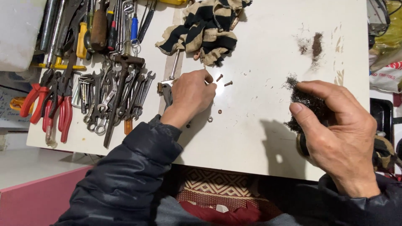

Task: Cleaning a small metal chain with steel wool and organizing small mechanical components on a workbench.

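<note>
Steel wool point(307, 104) sits clamped in right hand point(339, 134) fingers; left hand point(190, 94) fingers pinch together near rusty screws point(224, 80).

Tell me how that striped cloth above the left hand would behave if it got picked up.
The striped cloth lies crumpled in folds, so it would likely droop limply. It looks thin, probably light. A metal tool handle pokes from under it and might shift.

Two rusty bolts point(219, 78), two small washers point(210, 119), one striped rag point(205, 29), two hands point(190, 94).

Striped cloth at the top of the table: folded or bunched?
Bunched. The striped cloth lies crumpled in an uneven heap with loose edges, above the left hand.
</note>
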